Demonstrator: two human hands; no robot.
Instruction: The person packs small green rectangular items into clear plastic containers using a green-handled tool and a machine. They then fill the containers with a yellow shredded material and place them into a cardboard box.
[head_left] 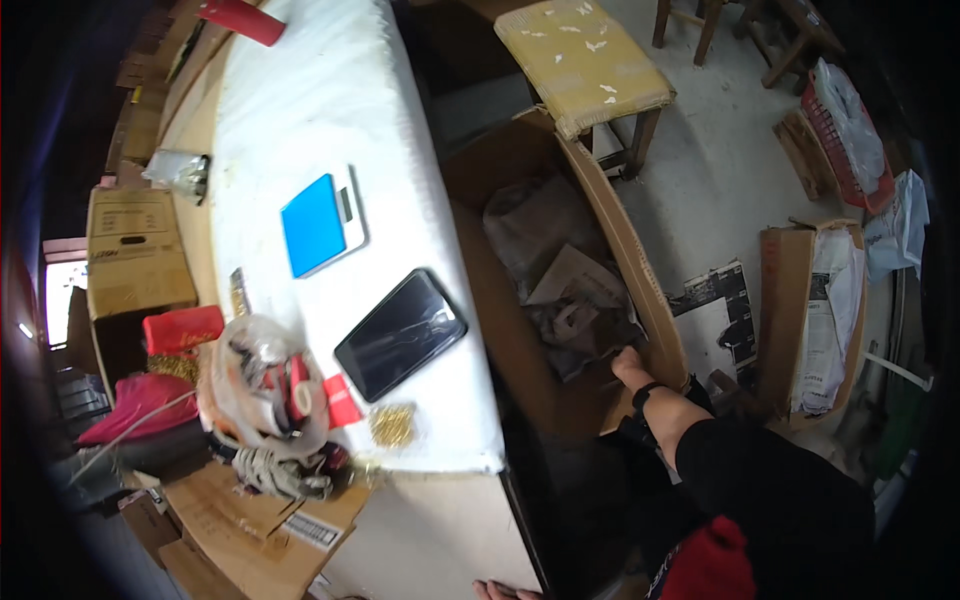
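My right hand (627, 364) reaches down into a large open cardboard box (655, 300) beside the table. Its fingers look curled at the edge of the dark brown, crumpled material inside. What they hold, if anything, is hidden. A black band circles that wrist. A brown cardboard piece (575, 277) lies on the material in the box. At the bottom edge of the head view, only the fingers of my left hand (503, 591) show, laid flat on the pale surface near its dark edge.
The white tabletop (300, 120) bears a blue-and-white scale (318, 228), a black phone (400, 335), a small gold-coloured pile (391, 425) and a stuffed plastic bag (255, 385). A yellow stool (590, 65) stands behind the box. Right of it are another carton (785, 320) and a red basket (838, 150).
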